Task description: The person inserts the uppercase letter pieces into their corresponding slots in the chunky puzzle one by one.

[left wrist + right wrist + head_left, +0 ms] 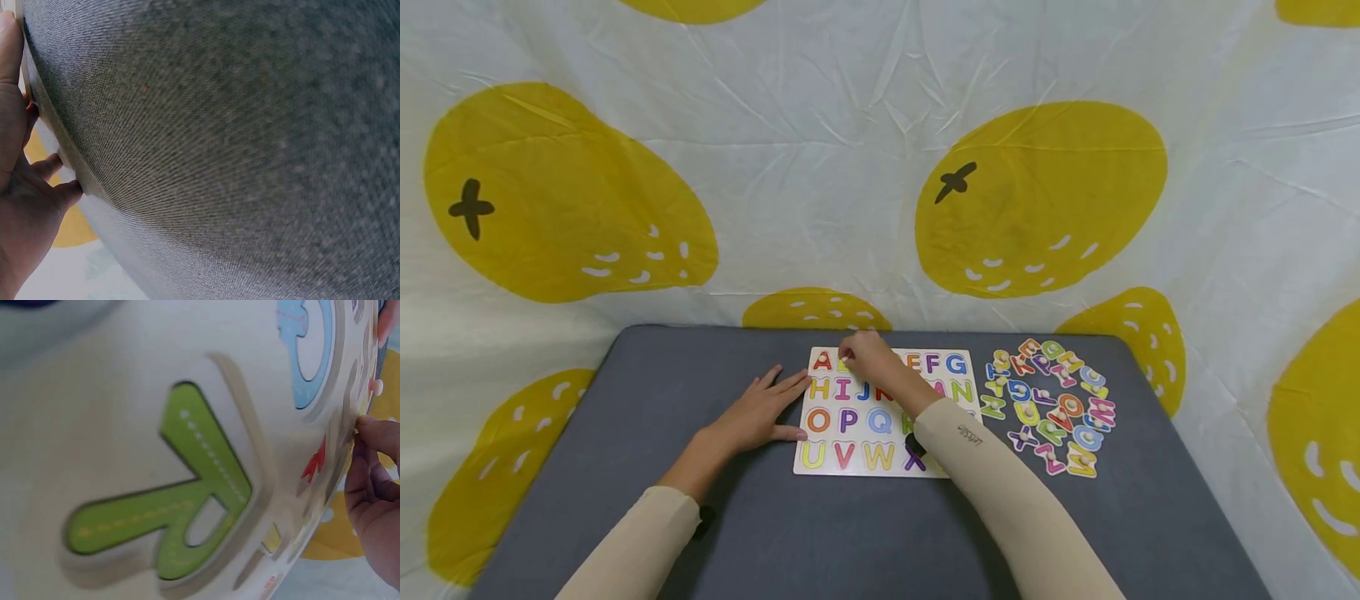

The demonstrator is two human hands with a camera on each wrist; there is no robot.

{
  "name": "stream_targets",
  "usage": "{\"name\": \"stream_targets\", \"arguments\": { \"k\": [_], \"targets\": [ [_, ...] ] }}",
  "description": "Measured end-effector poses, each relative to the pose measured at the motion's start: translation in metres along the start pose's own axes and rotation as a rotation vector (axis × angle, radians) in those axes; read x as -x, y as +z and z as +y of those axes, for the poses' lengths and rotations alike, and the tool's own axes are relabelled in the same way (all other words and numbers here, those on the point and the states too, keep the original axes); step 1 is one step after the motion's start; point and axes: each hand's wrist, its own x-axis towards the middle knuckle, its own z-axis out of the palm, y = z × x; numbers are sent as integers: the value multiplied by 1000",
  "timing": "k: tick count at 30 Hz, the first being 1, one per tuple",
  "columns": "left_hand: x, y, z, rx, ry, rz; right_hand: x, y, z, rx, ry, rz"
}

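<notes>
Near the frame's centre, the right hand (874, 358) pinched a flat yellow letter (842, 364), mostly hidden from me; the left hand (760, 414), fingers spread, touched the cream rectangular alphabet board (865, 436).

A creased white fabric backdrop (820, 192) hangs behind and around the scene, printed with large yellow lemons. One lemon (572, 200) at 10 o'clock and another lemon (1045, 196) at 2 o'clock each bear a dark cross-shaped stem mark and white dashes; another print (508, 475) shows at 8 o'clock. From 6 o'clock spreads a dark grey table (850, 533) with rounded far corners, its surface a ribbed weave close up. The light is soft.
</notes>
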Motion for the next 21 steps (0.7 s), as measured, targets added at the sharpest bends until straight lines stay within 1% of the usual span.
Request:
{"name": "stream_targets", "arguments": {
  "k": [6, 11, 14, 17, 21],
  "targets": [
    [0, -1, 1, -6, 8, 10, 0, 3, 2, -8, -23, 15],
    [-1, -1, 1, -10, 12, 11, 4, -1, 2, -30, -46, 40],
    [-2, -1, 0, -10, 13, 11, 8, -5, 2, -71, -56, 57],
    [-3, 0, 0, -6, 7, 3, 13, -10, 5, -123, -48, 71],
    [-2, 2, 0, -6, -5, -8, 23, -18, 11, -176, -47, 90]
  ]
}}
